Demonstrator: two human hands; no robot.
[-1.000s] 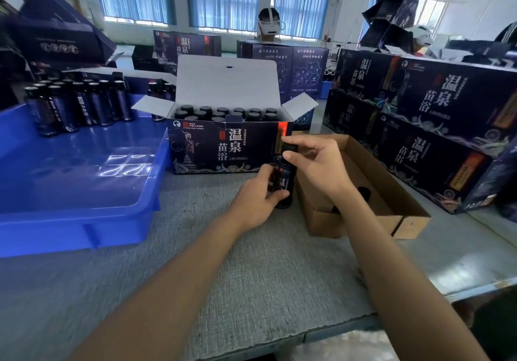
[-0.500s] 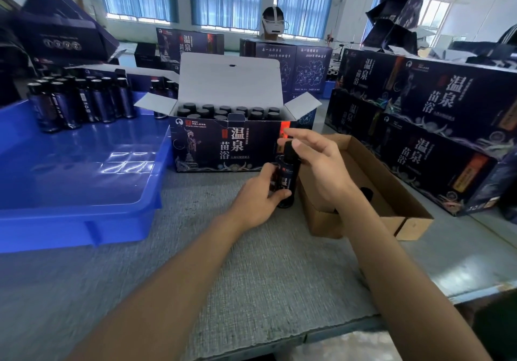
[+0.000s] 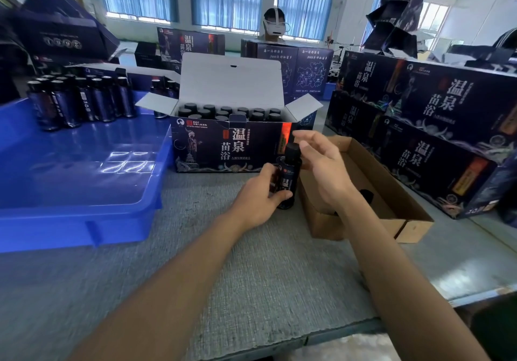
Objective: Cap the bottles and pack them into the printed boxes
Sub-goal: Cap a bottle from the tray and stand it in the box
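Left grip: left hand [image 3: 260, 197] wraps the upright bottle [image 3: 288, 180].
Right grip: right hand [image 3: 321, 164] fingers spread, empty, at bottle's three o'clock.
Printed box [image 3: 223, 148]: twelve o'clock.

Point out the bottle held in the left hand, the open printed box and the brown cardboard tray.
bottle [image 3: 289, 176]: head view, on its label, below the cap.
open printed box [image 3: 229, 145]: head view, on its printed front panel.
brown cardboard tray [image 3: 369, 170]: head view, on its bare inner floor.
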